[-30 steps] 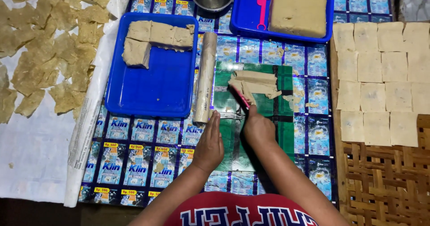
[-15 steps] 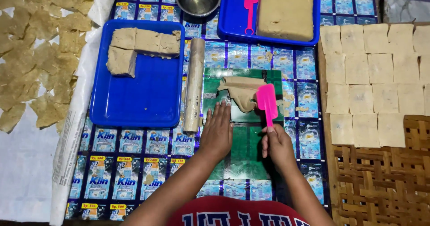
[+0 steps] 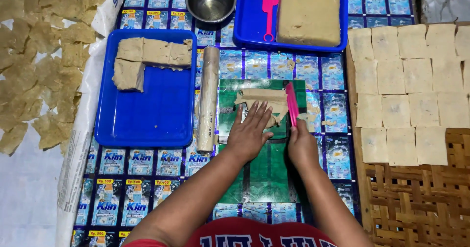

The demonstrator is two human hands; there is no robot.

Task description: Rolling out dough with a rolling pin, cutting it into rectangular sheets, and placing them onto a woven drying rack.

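Two hands at one flat tan dough sheet [image 3: 262, 100].
Left hand [image 3: 249, 134], fingers spread, is pressed flat on it; right hand [image 3: 301, 146] is closed around a pink plastic scraper [image 3: 292, 104].

Scene evenly and brightly lit from above; colours saturated. Soft, short shadows are cast beside the rolling pin [image 3: 208, 98] and under the forearms. Glare is noted inside the steel bowl [image 3: 211, 1] at top centre and on the glossy printed mat [image 3: 147, 198]. Focus is sharp throughout; slight softening is seen toward the corners.
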